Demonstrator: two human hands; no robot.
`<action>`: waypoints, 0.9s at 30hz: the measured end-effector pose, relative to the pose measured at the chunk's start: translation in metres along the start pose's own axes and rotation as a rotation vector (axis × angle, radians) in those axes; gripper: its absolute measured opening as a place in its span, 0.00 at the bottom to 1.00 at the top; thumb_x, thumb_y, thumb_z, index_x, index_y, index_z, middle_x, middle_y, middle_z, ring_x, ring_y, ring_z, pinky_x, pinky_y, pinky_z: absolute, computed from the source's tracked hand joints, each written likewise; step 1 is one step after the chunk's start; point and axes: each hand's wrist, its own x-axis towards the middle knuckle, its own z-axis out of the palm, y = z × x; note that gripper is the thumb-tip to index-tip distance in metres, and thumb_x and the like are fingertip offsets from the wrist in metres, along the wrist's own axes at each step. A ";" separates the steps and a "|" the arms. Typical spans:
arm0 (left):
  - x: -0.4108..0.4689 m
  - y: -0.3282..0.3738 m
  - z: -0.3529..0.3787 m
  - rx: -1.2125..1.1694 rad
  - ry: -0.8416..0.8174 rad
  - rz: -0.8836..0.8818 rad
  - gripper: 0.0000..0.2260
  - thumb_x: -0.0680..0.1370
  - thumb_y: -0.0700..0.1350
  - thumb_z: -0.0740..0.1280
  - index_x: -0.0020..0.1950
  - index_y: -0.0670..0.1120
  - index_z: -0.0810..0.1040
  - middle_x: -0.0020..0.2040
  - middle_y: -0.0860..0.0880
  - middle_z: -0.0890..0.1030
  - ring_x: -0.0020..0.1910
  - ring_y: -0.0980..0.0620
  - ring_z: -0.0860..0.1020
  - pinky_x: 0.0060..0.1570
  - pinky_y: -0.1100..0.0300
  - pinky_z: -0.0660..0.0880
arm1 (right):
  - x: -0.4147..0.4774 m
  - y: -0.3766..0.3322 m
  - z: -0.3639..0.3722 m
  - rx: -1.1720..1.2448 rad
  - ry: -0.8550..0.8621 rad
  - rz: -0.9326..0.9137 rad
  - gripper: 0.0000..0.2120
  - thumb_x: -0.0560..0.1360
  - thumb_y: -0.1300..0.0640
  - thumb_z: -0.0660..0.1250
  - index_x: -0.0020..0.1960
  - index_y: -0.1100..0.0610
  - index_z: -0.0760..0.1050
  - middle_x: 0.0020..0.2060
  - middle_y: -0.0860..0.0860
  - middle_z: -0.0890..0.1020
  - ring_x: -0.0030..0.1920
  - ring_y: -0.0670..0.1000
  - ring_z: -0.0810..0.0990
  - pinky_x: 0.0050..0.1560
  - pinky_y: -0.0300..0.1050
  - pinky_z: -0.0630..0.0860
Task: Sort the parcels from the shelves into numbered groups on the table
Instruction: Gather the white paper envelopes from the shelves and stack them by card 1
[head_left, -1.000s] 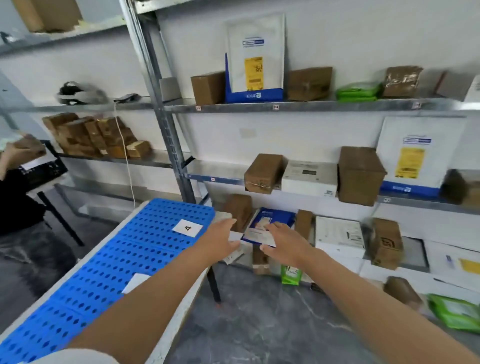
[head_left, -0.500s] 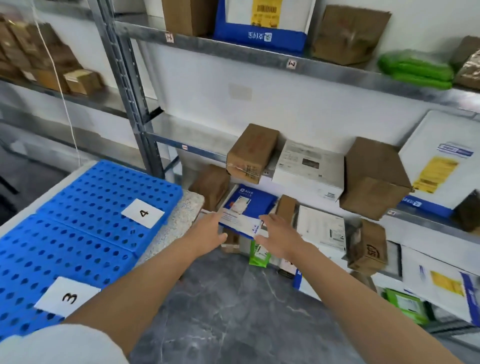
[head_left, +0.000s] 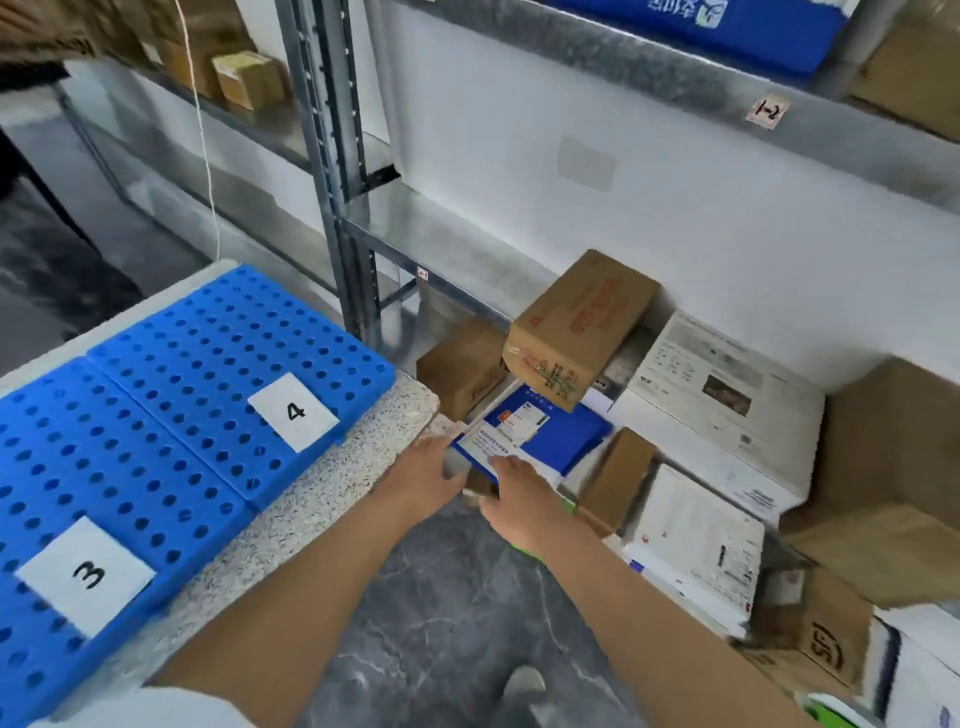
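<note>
Change: both hands have closed in from beside the blue parcel (head_left: 563, 439) onto its near edge, and the view sits closer to the low shelf.
Blue parcel: lies flat, white label up, between 2 brown boxes (head_left: 460, 366), beneath a tilted carton (head_left: 576, 327) on the shelf above.
Left hand (head_left: 423, 480): fingers at the parcel's near left corner; blur hides whether they grip.
Right hand (head_left: 522, 501): fingers over the near edge, thumb beneath, pinching it.
Table (head_left: 332, 483): just left of the hands, blue mats carrying card 3 (head_left: 85, 574) and card 4 (head_left: 293, 410).
</note>
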 end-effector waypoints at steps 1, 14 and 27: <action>0.006 -0.004 0.006 -0.023 0.002 -0.037 0.22 0.79 0.45 0.65 0.72 0.44 0.66 0.69 0.43 0.71 0.64 0.49 0.71 0.58 0.62 0.68 | 0.008 0.001 0.005 0.016 0.002 -0.010 0.27 0.79 0.53 0.58 0.75 0.58 0.58 0.71 0.55 0.65 0.71 0.56 0.65 0.69 0.50 0.66; 0.162 -0.120 0.131 0.002 -0.112 -0.283 0.08 0.82 0.39 0.59 0.57 0.37 0.74 0.50 0.47 0.72 0.49 0.53 0.72 0.53 0.62 0.64 | 0.153 0.068 0.144 0.041 -0.094 -0.081 0.27 0.79 0.55 0.62 0.75 0.59 0.58 0.71 0.55 0.67 0.71 0.55 0.66 0.69 0.46 0.63; 0.351 -0.272 0.244 0.169 0.072 -0.215 0.19 0.77 0.45 0.66 0.67 0.42 0.70 0.63 0.42 0.75 0.61 0.44 0.75 0.57 0.54 0.73 | 0.402 0.129 0.325 0.033 -0.006 -0.024 0.24 0.79 0.53 0.60 0.70 0.62 0.62 0.67 0.58 0.69 0.67 0.58 0.70 0.65 0.51 0.67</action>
